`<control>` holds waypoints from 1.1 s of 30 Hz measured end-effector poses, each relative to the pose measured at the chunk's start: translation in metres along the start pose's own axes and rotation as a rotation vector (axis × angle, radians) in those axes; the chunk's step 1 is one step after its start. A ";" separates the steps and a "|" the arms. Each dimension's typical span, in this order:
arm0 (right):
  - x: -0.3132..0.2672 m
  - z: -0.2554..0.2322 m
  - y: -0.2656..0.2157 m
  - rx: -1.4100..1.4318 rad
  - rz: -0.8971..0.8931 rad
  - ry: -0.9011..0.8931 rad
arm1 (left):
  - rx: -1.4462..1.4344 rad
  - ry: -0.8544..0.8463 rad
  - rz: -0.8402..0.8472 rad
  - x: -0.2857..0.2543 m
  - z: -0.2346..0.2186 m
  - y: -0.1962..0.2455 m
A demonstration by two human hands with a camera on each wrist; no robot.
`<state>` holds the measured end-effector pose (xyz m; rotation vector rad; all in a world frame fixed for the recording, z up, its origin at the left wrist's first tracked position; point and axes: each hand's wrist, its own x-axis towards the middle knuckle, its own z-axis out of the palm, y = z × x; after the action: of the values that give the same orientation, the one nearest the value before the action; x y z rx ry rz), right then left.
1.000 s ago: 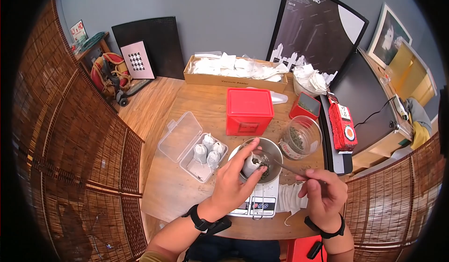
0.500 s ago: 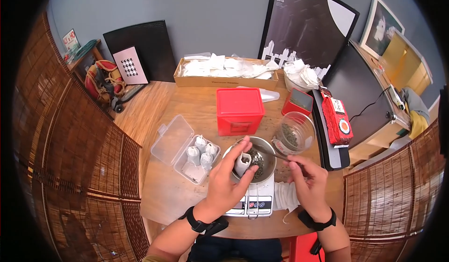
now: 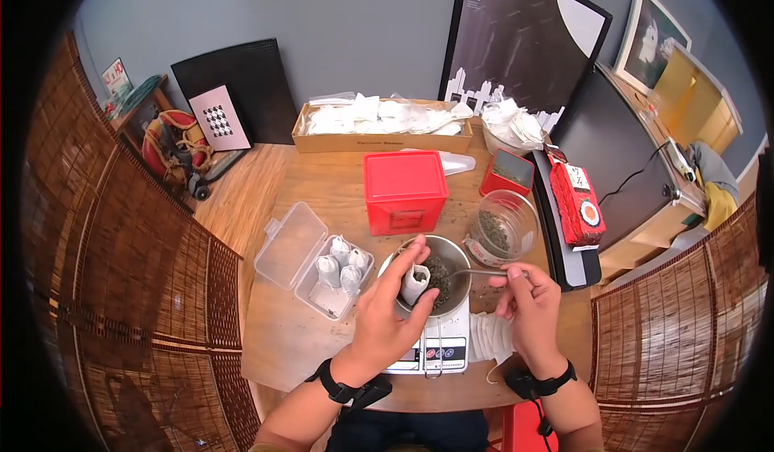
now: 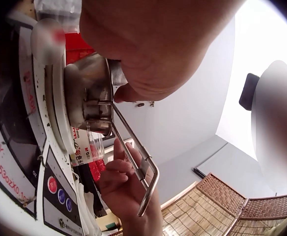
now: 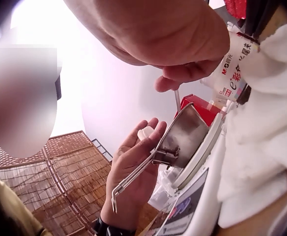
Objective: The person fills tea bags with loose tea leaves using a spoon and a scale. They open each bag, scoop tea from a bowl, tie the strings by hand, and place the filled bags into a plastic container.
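My left hand (image 3: 384,313), thumb and fingers parted just around it, holds a white pouch (image 3: 414,287) at the metal pot's (image 3: 463,287) mouth. My right hand (image 3: 534,311) pinches a spoon (image 3: 487,273) (its far end in the pot, left of that hand).

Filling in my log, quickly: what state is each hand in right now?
Left hand: holding a small white pouch between fingers and thumb.
Right hand: holding a spoon by its handle.
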<state>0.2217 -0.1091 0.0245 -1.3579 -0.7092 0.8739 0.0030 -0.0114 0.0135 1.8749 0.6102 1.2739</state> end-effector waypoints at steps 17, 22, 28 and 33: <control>-0.003 0.008 -0.050 0.078 -0.136 0.008 | 0.004 0.008 0.020 0.001 -0.002 0.005; -0.007 0.013 -0.057 -0.073 -0.206 -0.051 | -0.017 0.015 0.015 0.002 -0.002 0.005; -0.014 0.017 -0.062 -0.123 -0.269 -0.069 | 0.003 0.032 0.038 0.003 -0.002 0.004; -0.019 0.018 -0.064 -0.158 -0.319 -0.074 | 0.008 0.034 0.040 0.003 -0.002 0.003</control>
<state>0.2040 -0.1164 0.0909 -1.3092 -1.0384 0.6259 0.0020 -0.0106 0.0180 1.8833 0.5993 1.3334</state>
